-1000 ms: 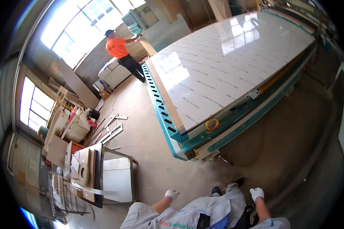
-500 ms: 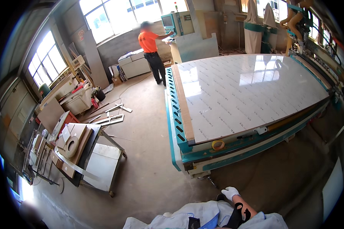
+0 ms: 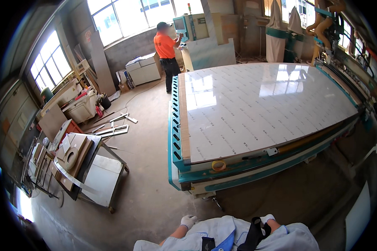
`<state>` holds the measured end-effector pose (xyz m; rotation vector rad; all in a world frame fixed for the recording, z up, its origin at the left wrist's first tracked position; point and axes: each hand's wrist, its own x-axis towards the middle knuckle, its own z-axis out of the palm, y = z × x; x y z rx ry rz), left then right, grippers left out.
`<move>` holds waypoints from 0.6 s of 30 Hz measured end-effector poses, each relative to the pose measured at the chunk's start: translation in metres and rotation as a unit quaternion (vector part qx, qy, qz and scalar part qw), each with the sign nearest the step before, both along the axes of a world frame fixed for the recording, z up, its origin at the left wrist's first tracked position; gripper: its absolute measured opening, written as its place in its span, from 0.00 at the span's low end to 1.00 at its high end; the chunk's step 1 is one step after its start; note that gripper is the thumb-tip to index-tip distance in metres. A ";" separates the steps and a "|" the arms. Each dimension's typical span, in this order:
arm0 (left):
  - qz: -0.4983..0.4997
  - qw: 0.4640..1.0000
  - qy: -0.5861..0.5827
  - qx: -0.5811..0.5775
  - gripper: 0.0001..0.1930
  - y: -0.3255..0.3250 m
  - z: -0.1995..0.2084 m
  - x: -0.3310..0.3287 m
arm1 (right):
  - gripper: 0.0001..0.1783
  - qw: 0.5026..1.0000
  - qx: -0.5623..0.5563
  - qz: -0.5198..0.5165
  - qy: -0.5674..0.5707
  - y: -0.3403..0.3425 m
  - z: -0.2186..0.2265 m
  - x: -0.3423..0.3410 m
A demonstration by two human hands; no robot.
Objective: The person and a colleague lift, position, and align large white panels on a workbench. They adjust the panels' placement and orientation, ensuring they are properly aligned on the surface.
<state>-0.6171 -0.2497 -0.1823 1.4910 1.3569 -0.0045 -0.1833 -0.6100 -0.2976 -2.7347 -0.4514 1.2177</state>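
Glossy sheet (image 3: 264,113), approx. 3 o'clock: laid on CNC bed (image 3: 199,172), no cuts vis. L hand (image 3: 189,221) (6 o'clock), R hand (image 3: 267,218) (5 o'clock): grips can't tell.

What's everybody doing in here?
The person wearing the camera has both gloved hands low, near their body: the left hand shows nothing in it, and the right hand is partly hidden. Ahead, a big shiny sheet lies on a table, with a tape roll at its near edge. Another person stands by a screen.
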 end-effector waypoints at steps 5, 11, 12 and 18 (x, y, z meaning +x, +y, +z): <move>-0.092 0.983 0.150 -0.055 0.26 -0.030 -0.061 -0.061 | 0.36 0.998 0.008 -0.045 0.032 0.020 0.008 -0.008; -0.090 0.967 0.224 -0.076 0.25 -0.044 -0.049 -0.088 | 0.34 0.996 0.059 0.028 0.065 0.079 0.075 -0.060; -0.093 0.970 0.216 -0.065 0.25 -0.036 -0.045 -0.076 | 0.34 0.995 0.053 0.064 0.063 0.080 0.059 -0.050; -0.007 0.991 0.129 -0.035 0.25 -0.041 0.017 -0.036 | 0.33 0.995 0.030 0.016 0.091 0.105 0.144 -0.055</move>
